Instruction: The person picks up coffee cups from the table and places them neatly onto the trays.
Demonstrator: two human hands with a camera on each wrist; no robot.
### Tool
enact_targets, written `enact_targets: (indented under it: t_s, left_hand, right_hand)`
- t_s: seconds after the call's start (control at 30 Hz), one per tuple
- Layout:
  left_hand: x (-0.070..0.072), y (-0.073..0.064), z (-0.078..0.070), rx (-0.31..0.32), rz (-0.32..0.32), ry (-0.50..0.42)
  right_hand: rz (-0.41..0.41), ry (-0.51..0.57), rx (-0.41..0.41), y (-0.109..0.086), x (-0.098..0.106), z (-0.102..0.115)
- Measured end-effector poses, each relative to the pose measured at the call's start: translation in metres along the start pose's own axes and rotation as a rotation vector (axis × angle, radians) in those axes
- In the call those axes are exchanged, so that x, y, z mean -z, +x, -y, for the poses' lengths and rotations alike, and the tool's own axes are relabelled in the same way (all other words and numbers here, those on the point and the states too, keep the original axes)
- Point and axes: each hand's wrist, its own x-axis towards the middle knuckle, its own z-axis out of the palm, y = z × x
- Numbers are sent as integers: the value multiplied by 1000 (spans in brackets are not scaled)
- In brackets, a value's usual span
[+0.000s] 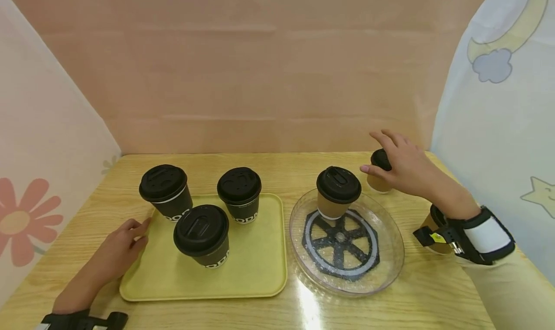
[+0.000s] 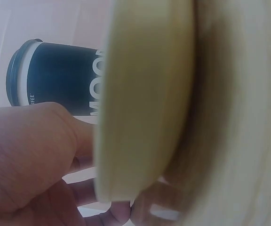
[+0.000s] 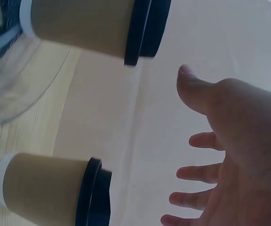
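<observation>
At the left edge of the tray (image 1: 260,277), the left hand (image 1: 118,251) grips the rim between thumb and curled fingers; some of its fingertips are hidden or blurred in the left wrist view. Three black cups stand upright on the tray, all lidded: one (image 1: 168,195) at its far left corner, one (image 1: 240,197) by the far edge toward the right corner, and one (image 1: 203,238) near the middle. White letters run round their lower parts. Just beside the tray's right edge, a clear dish (image 1: 392,253) sits on the tabletop (image 1: 243,315), with a dark spoked wheel (image 1: 340,262) showing at its floor. On the dish, toward its far edge, stands a brown cup (image 1: 338,197) with a black lid. Over the tabletop's far right corner, the right hand (image 1: 405,168) hangs with fingers spread and thumb well out, holding nothing. Beneath and behind it stands a second brown cup (image 1: 378,186), apart from the dish; the right wrist view shows a gap between that hand and both these cups. Toward the tabletop's right edge, a third brown cup (image 1: 428,221) is partly hidden by the wrist strap (image 1: 485,236).
</observation>
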Motion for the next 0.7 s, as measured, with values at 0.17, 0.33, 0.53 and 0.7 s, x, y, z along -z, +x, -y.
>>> enact_targets:
  t_s: [0.17, 0.33, 0.53, 0.7]
  left_hand:
    - [0, 0, 0, 4, 2, -8]
    - [-1, 0, -1, 19, 13, -24]
    - [-2, -1, -2, 22, 20, -34]
    - [-2, -2, -2, 14, 18, -29]
  right_hand:
    - [57, -19, -19, 8, 2, -10]
    - [145, -15, -43, 19, 3, -19]
    - [232, -33, -43, 25, 0, -32]
    - [279, -33, -48, 26, -2, -39]
